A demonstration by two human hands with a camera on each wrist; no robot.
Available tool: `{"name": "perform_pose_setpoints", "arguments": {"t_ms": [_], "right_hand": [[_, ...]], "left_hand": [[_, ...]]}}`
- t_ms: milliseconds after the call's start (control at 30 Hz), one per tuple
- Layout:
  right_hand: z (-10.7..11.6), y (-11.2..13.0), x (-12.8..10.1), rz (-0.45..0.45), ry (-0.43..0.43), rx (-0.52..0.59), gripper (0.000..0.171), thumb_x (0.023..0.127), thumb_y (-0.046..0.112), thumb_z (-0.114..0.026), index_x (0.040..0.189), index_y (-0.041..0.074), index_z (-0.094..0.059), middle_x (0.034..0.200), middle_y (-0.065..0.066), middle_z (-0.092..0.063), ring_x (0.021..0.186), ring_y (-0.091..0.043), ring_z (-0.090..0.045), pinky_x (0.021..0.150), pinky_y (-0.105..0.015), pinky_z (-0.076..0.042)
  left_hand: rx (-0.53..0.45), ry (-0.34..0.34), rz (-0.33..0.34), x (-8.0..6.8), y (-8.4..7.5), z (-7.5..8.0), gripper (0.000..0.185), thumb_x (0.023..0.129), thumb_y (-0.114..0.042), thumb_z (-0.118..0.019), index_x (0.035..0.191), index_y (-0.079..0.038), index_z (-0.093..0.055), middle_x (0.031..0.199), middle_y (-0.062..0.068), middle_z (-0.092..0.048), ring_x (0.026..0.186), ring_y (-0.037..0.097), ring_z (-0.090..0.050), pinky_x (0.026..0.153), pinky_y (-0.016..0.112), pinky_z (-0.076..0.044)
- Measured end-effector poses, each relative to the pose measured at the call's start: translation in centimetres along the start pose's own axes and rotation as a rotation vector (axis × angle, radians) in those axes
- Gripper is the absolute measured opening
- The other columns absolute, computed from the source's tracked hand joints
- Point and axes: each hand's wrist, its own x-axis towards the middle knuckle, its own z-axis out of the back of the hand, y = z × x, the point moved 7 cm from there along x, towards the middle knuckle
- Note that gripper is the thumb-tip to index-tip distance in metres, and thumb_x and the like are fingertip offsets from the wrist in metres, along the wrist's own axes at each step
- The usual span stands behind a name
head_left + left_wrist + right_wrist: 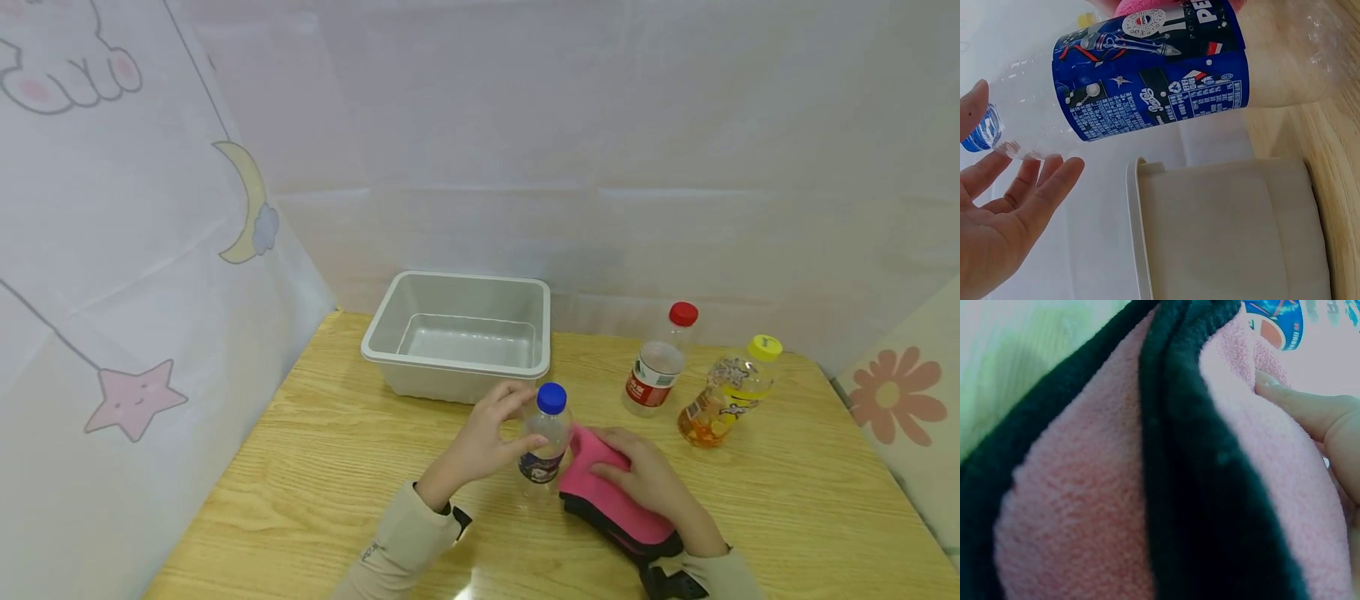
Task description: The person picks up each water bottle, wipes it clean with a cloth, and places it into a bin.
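Observation:
A clear bottle (546, 442) with a blue cap and a blue label (1147, 81) stands on the wooden table (315, 483) in front of me. My left hand (516, 417) is open beside its neck. The straight fingers (1054, 178) are spread just short of the plastic, and the thumb is near the cap. My right hand (637, 475) grips a folded pink cloth with black edging (611, 500) and holds one end against the bottle's right side. In the right wrist view the cloth (1116, 487) fills the frame, with my fingertips (1310, 419) on it.
A white plastic bin (457, 367) with nothing in it sits behind the bottle, near the back of the table. A red-capped bottle (660, 362) and a yellow-capped bottle (723, 392) stand at the right. Fabric screens surround the table.

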Motion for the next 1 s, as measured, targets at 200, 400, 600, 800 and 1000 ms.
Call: {"name": "perform_pose_setpoints", "arguments": {"t_ms": [200,400,600,800,1000], "right_hand": [[0.7,0.4,0.0,0.000,-0.011,0.007,0.046,0.078,0.017,-0.072,0.119,0.002,-0.059,0.112,-0.015,-0.061,0.102,-0.033,-0.057,0.082,-0.051,-0.047],[1.3,1.0,0.0,0.034,-0.050,-0.002,0.047,0.077,0.015,-0.073,0.120,0.004,-0.058,0.109,-0.009,-0.063,0.095,-0.022,-0.059,0.076,-0.041,-0.051],[2.5,1.8,0.2,0.042,-0.088,0.030,0.047,0.078,0.015,-0.072,0.121,0.005,-0.057,0.112,-0.009,-0.061,0.094,-0.019,-0.058,0.073,-0.035,-0.051],[3.5,2.9,0.5,0.068,-0.125,0.023,0.048,0.078,0.013,-0.072,0.122,0.006,-0.056,0.114,-0.010,-0.061,0.093,-0.021,-0.058,0.072,-0.035,-0.051],[4.3,4.0,0.6,0.111,-0.180,0.032,0.049,0.075,0.008,-0.074,0.121,0.005,-0.057,0.112,-0.008,-0.061,0.090,-0.016,-0.057,0.069,-0.032,-0.051]], "left_hand": [[-0.045,0.020,-0.005,0.0,0.0,0.0,0.054,0.078,-0.011,-0.071,0.124,0.006,-0.048,0.115,0.016,-0.050,0.100,0.027,-0.055,0.084,0.024,-0.049],[-0.088,0.018,0.025,0.0,0.2,-0.1,0.053,0.078,-0.008,-0.071,0.123,0.005,-0.046,0.116,0.016,-0.051,0.105,0.026,-0.052,0.083,0.030,-0.050],[-0.084,0.015,0.026,-0.1,0.2,0.1,0.048,0.078,-0.008,-0.071,0.118,0.005,-0.048,0.114,0.015,-0.052,0.104,0.026,-0.053,0.084,0.029,-0.050],[-0.094,0.021,0.029,-0.2,0.4,0.1,0.046,0.079,-0.007,-0.070,0.117,0.004,-0.048,0.114,0.015,-0.053,0.104,0.026,-0.053,0.084,0.032,-0.050],[-0.093,0.033,0.038,-0.2,0.4,0.1,0.045,0.080,-0.008,-0.069,0.118,0.004,-0.049,0.115,0.015,-0.053,0.104,0.026,-0.053,0.084,0.034,-0.050]]}}
